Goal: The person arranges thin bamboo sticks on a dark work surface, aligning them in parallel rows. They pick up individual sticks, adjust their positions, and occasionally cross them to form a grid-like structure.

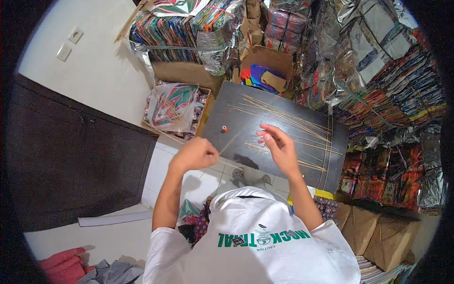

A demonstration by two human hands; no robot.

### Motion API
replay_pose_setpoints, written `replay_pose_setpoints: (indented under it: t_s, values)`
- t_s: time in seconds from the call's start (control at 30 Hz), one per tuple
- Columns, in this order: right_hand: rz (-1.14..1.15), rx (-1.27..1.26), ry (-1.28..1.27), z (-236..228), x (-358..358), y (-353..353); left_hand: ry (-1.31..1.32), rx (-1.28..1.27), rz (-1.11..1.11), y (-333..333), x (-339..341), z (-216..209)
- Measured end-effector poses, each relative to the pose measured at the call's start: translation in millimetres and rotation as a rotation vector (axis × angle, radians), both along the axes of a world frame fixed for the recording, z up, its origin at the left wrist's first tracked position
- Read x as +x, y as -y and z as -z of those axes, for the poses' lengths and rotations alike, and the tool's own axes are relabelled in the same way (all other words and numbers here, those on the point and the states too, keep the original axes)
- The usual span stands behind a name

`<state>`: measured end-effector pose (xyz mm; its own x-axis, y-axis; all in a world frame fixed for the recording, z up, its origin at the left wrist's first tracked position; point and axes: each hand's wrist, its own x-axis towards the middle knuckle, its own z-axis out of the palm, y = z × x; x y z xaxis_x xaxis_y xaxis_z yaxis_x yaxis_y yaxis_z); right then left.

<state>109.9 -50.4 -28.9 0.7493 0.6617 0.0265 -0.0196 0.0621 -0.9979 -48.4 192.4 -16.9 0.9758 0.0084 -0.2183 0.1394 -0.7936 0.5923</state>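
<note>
My left hand (pixel 195 155) is closed in a pinch at the near left edge of the dark table (pixel 221 106). From its fingers a thin, motion-blurred bamboo stick (pixel 230 143) slants up toward the right. My right hand (pixel 280 147) hovers over the table's middle, fingers curved and apart, with nothing visibly gripped. Several long thin bamboo sticks (pixel 288 117) lie roughly side by side beyond and beside my right hand. A small orange thread spool with a white top (pixel 224 128) stands on the table beyond my left hand.
Left of the table, a cardboard box (pixel 205 105) holds printed kite-like sheets (pixel 172 106). Behind the table stands another carton (pixel 269 54) with colourful pieces. Wrapped stacks (pixel 397 104) crowd the right side. A dark door (pixel 80 156) is at the left.
</note>
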Motion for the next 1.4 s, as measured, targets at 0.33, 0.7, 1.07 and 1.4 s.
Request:
replay_pose_setpoints:
  t_s: [0.33,0.7,1.07,1.4]
  values:
    - [0.095,0.049,-0.121,15.6,14.7,-15.1,0.024,0.002,0.155,30.2,-2.1,25.2]
    - [0.134,-0.012,-0.362,6.8,17.8,-33.2,-0.072,0.097,0.182,19.0,-18.6,39.4]
    - [0.06,-0.086,-0.359,21.2,19.4,-66.4,-0.132,0.177,0.113,-1.9,-42.6,48.5]
    - [-0.315,-0.285,-0.242,61.5,28.4,-104.2,-0.249,0.229,0.005,-40.4,-103.1,108.9]
